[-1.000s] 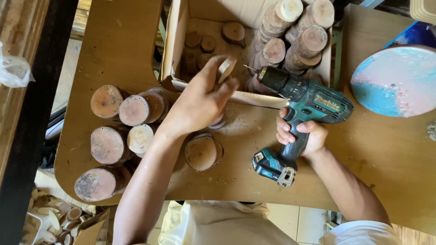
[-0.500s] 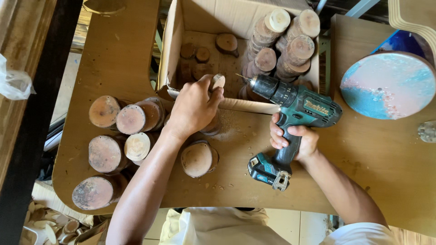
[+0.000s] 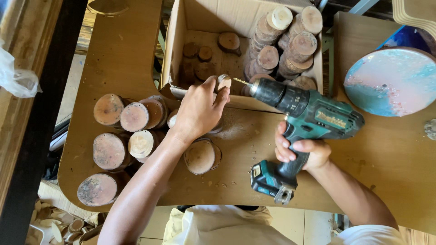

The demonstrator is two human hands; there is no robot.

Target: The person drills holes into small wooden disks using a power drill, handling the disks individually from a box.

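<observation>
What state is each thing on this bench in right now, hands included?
Left hand: pinching a small wood disc on edge.
Right hand: gripping the drill.
Drill: bit tip at the disc's face.
Cardboard box: open, holding stacked wood slices.
Slices on table: lying in leaning rows.
Round painted board: flat on table.

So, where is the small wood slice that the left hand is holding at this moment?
In the head view the small wood slice sits just above centre, pinched in the left hand at the cardboard box's front edge, with the drill tip right of it.
</observation>
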